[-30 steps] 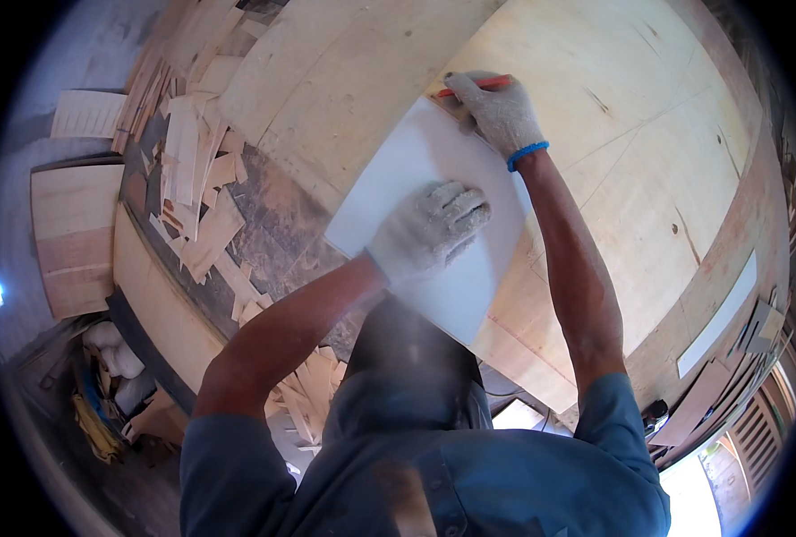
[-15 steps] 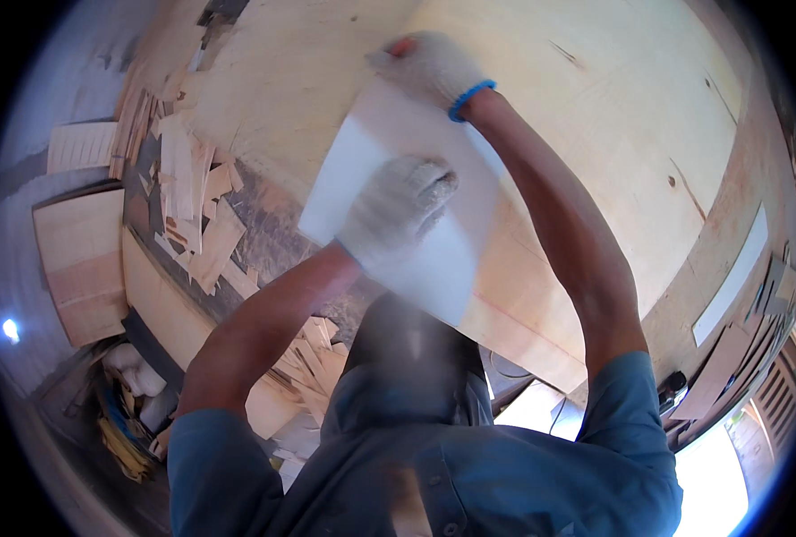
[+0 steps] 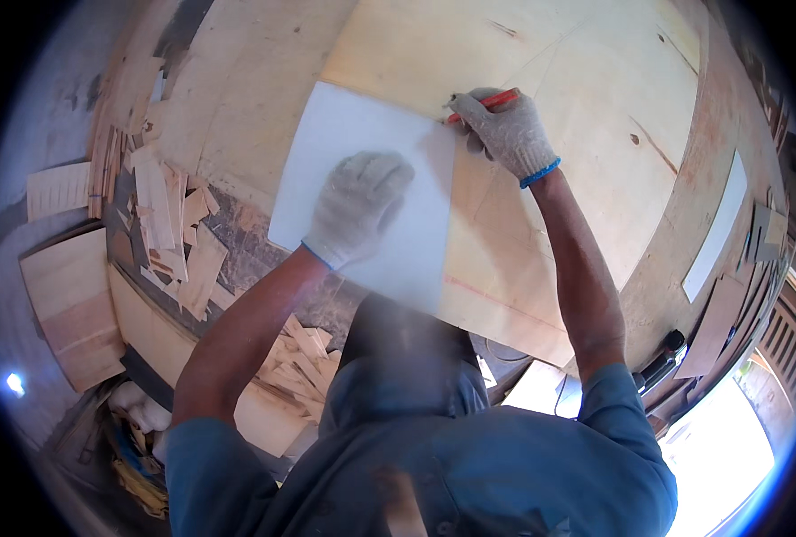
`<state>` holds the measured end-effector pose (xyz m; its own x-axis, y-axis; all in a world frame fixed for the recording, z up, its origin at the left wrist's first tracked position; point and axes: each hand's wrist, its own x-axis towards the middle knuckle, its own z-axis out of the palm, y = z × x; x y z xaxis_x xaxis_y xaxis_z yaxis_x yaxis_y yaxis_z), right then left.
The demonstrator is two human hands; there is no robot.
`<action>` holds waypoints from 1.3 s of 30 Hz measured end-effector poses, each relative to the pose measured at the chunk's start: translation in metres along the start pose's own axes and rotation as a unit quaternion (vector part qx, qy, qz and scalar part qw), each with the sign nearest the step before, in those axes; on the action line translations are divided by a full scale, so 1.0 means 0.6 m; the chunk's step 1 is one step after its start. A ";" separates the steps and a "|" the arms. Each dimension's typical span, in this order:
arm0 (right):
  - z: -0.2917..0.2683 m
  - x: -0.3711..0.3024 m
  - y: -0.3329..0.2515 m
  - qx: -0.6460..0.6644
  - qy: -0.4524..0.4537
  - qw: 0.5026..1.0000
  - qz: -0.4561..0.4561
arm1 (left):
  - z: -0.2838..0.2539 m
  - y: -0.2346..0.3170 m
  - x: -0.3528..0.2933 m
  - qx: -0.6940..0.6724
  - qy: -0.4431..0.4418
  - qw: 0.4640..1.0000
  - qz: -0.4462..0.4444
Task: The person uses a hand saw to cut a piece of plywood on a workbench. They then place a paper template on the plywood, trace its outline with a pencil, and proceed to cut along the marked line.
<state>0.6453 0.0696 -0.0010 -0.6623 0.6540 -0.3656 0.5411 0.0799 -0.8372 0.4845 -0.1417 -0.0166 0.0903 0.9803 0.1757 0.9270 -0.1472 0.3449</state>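
A white rectangular sheet [image 3: 322, 143] lies on a large pale plywood panel [image 3: 595, 170]. My left hand [image 3: 360, 210], in a whitish work glove with a blue cuff, rests flat on the sheet, fingers stretched out. Beside the sheet's far right corner, my right hand [image 3: 510, 134], gloved the same way, is closed around a red pen [image 3: 494, 102]. The pen slants down toward the sheet's right edge; whether its tip touches the plywood cannot be made out.
Thin wood offcuts [image 3: 170, 215] are heaped on the left, with more scraps [image 3: 304, 367] close to my body. A narrow white strip [image 3: 715, 228] lies at the right. Beyond the panel's near right edge is a dark cylindrical thing [image 3: 662, 358].
My right hand has moved from the sheet's far edge to its right edge, with the pen now plainly visible. My left hand has flattened out on the sheet. The view has shifted slightly.
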 end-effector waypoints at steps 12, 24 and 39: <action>0.017 -0.021 0.017 0.157 0.094 0.980 0.078 | 0.009 -0.009 -0.011 0.011 0.003 1.000 0.008; 0.072 -0.086 0.008 0.233 0.199 0.948 0.082 | -0.002 -0.002 -0.006 0.007 -0.003 0.999 0.037; 0.375 -0.564 0.055 0.229 0.271 0.877 0.324 | 0.019 -0.002 -0.020 0.025 0.033 0.995 0.086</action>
<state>0.7706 -0.3187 0.0038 0.1184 0.7215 -0.6822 0.3663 -0.6704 -0.6454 0.4866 -0.1516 -0.0296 0.2275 0.9298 0.2893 0.9169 -0.3046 0.2578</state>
